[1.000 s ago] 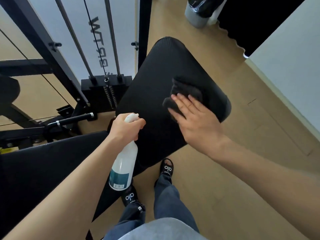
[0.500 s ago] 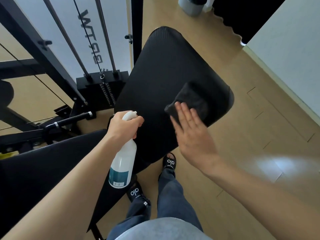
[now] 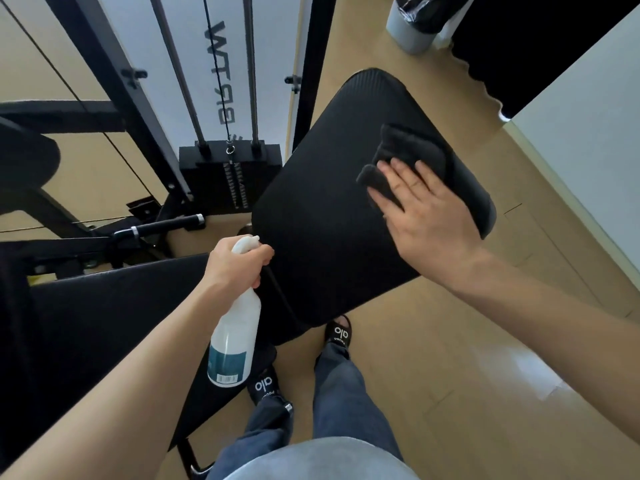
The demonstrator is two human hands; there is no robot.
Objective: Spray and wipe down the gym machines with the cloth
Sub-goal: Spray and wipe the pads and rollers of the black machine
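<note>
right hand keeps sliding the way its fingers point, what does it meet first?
The right hand already presses flat on the black cloth, so it would push that up the bench pad toward its far rounded end. Nothing else shows on the pad; beyond is floor.

Bare forearms, dark jeans, black "alo" slides.
</note>
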